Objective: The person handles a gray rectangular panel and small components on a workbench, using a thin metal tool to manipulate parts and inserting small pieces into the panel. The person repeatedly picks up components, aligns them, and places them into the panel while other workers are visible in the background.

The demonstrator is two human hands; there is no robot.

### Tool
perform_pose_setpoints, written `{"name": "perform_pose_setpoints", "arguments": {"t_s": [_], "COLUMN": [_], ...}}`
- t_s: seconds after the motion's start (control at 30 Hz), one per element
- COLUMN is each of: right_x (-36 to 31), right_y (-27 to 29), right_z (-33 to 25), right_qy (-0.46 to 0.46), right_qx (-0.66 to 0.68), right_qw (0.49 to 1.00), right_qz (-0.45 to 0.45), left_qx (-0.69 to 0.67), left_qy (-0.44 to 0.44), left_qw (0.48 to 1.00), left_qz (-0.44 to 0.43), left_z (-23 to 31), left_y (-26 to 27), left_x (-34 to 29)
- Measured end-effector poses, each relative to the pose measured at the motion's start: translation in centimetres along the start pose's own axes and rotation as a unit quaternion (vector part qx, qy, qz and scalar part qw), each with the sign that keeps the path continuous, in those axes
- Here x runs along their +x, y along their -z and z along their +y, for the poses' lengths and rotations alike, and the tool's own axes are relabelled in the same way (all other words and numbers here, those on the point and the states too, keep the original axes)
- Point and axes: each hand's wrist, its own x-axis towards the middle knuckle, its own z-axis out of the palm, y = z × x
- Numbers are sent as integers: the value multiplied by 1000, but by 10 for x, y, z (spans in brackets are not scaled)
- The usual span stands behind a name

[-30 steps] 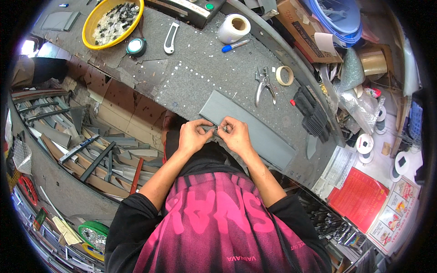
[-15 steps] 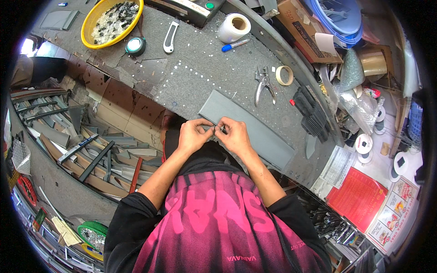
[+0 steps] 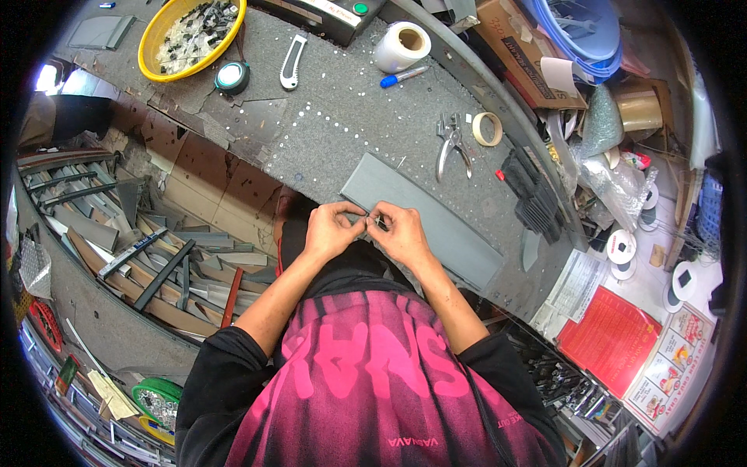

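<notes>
Both hands meet over the near edge of the workbench, fingertips pinched together. My left hand (image 3: 334, 230) and my right hand (image 3: 398, 232) close on something tiny between them, mostly covered by the fingers and too small to name. A long flat grey panel (image 3: 428, 222) lies on the bench just beyond the hands, running off to the right. Past it rest pliers with metal handles (image 3: 453, 148) and a roll of cream tape (image 3: 487, 129). Black ribbed strips (image 3: 531, 191) lie to the right of the panel.
Farther back on the grey bench (image 3: 327, 148) are a yellow basket (image 3: 145, 61) of small parts, a tape measure (image 3: 232, 78), a white utility knife (image 3: 292, 62), a blue marker (image 3: 403, 76) and a white film roll (image 3: 401, 48). Offcut profiles (image 3: 163, 265) fill a bin at left.
Hardly anything differs. Both hands stay pinched together in the same place, with only a slight shift of the right fingers. The panel and tools have not moved.
</notes>
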Motion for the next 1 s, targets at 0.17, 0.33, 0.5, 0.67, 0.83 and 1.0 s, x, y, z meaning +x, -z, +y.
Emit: {"name": "perform_pose_setpoints", "arguments": {"t_s": [0.17, 0.33, 0.5, 0.67, 0.83, 1.0], "right_x": [-1, -1, -1, -1, -1, -1], "right_y": [2, 4, 4, 3, 2, 1], "right_z": [0, 0, 0, 1, 3, 3], "right_qy": [-2, 4, 5, 10, 25, -8], "right_qx": [5, 3, 5, -2, -4, -13], "right_qw": [1000, 1000, 1000, 1000, 999, 1000], "right_qz": [-15, -24, -22, -23, -21, -7], "left_qx": [-10, -19, -13, -13, 0, -15], "left_qy": [-8, -3, 3, 5, 11, 8], "left_qw": [1000, 1000, 1000, 1000, 1000, 1000], "left_qz": [-6, -9, -9, -8, -2, -8], "left_z": [-2, -1, 0, 0, 1, 4], "left_y": [1, 1, 1, 1, 1, 2], "left_x": [0, 1, 1, 2, 2, 1]}}
